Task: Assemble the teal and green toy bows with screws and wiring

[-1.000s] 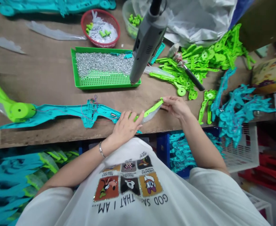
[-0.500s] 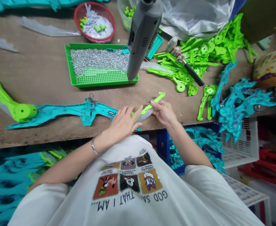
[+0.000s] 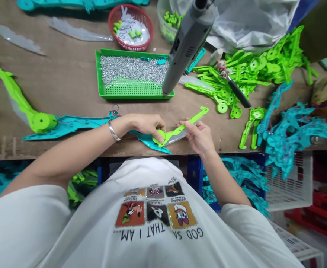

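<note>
My left hand point(image 3: 149, 124) is curled over the right end of a long turquoise plastic bow-shaped body point(image 3: 82, 123), with its thumb on the round hub of a lime-green plastic arm point(image 3: 177, 131). My right hand point(image 3: 200, 137) pinches that arm partway along, where a clear plastic blade point(image 3: 177, 137) lies along its lower side. At the body's left end sits another round green hub point(image 3: 44, 121) with an arm angled up from it. Thin wires run along the body; my left forearm and hand cover its middle.
A grey power screwdriver point(image 3: 189, 41) hangs over a green tray point(image 3: 135, 97) of small screws. Behind stand a red basket point(image 3: 111, 28) and a clear tub. Green parts point(image 3: 236, 74), a black-handled tool point(image 3: 238, 91) and turquoise parts point(image 3: 291, 130) are piled at right.
My left hand has gone from lying flat to curled, its thumb now on the green hub. The right hand keeps its pinch on the arm. The view has shifted left.
</note>
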`<state>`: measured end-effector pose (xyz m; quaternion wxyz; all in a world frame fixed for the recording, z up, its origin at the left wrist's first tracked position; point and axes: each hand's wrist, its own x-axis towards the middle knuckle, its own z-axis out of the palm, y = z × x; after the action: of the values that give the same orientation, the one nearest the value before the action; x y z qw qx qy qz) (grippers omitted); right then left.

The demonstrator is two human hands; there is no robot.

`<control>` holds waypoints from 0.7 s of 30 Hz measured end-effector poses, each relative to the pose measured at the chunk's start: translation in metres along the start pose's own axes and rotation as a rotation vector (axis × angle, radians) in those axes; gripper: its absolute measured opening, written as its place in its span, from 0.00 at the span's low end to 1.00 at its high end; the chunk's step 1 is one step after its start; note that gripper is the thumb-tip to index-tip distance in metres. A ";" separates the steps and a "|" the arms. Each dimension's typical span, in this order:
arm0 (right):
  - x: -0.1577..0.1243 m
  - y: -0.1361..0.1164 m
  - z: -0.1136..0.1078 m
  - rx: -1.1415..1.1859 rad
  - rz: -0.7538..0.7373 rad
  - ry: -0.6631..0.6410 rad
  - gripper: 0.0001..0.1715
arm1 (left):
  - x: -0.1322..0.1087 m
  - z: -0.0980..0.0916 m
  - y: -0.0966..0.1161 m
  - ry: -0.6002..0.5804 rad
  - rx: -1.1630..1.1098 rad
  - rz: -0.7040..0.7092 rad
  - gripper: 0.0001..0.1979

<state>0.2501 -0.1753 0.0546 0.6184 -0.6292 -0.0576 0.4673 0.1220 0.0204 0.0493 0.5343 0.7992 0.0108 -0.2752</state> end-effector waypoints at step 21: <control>-0.016 0.036 0.023 -0.016 0.116 -0.045 0.28 | 0.004 -0.010 0.001 0.064 -0.061 -0.117 0.17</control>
<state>0.2085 -0.1772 0.0375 0.5838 -0.6256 -0.0389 0.5160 0.1298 0.0276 0.0510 0.5407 0.7890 0.0831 -0.2798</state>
